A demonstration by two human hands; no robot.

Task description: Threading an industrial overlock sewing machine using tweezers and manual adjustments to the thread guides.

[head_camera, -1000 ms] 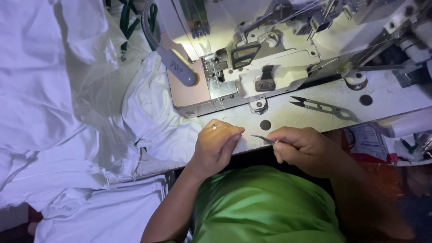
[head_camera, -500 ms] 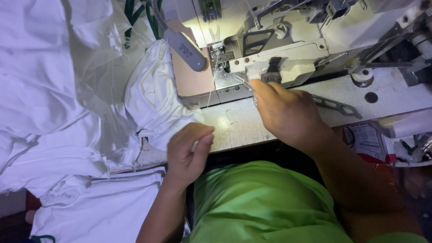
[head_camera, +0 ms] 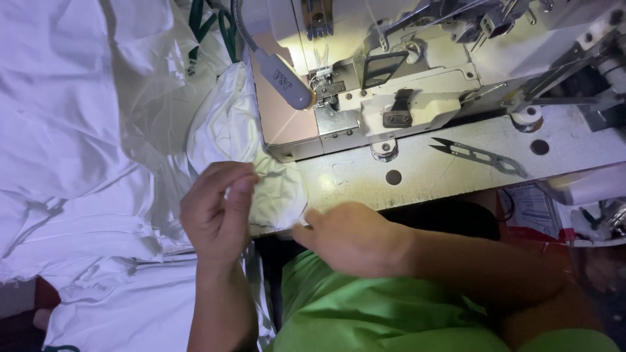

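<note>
Head view, 1 frame. Both hands at the front edge of the surface (head_camera: 456, 173), in front of the sewing machine (head_camera: 404, 85).

Left hand (head_camera: 218, 208): fingers curled, tips pinching a fold of the white cloth (head_camera: 225, 127) approx. where it comes off the surface edge. Grasping, not released.

Right hand (head_camera: 352, 238): back of hand up, fingers bent and pointing left toward the same fold, tips at the surface edge. Looks like it touches the cloth; whether it grips it, cannot tell, fingertips hidden.

Cloth position: bunched mass left of the machine bed, between the lamp head (head_camera: 283, 78) and the left hand; the lower tail lies between the 2 hands. Long axis of the bunch runs roughly top to bottom of frame, upper end near the needle area, lower end toward the person. More white cloth spread wide at far left, hanging below the surface.

Snips (head_camera: 479, 155) flat on the surface, right of the hands, well apart from both; long axis approx. left-right, points facing left.

Green shirt (head_camera: 365, 313) at bottom.
</note>
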